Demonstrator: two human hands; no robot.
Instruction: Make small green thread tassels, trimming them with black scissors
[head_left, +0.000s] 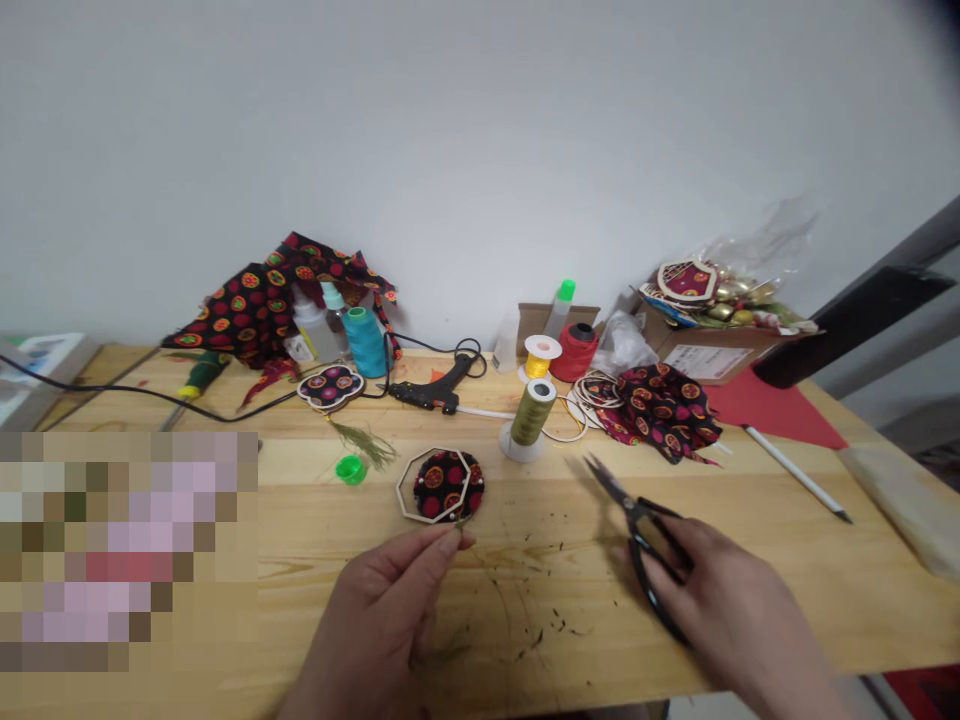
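Observation:
My left hand [390, 610] pinches a thin olive-green thread or tassel end between thumb and fingertips, just below a round patterned fabric piece [450, 485] that lies on a pale wooden octagon frame [409, 487]. My right hand [720, 600] grips black scissors [637, 520] by the handles, blades apart and pointing up-left toward an olive-green thread spool [532, 412]. Thread snippets lie scattered on the wooden table [525, 640] between my hands.
Behind are a black glue gun [435, 392], a teal spool [365, 342], yellow [541, 356] and red [576, 350] spools, patterned cloth [262, 295], a fabric scrap [664, 408], a green cap [350, 469], a cardboard box [712, 355], red paper [772, 410] and a white pencil [795, 472].

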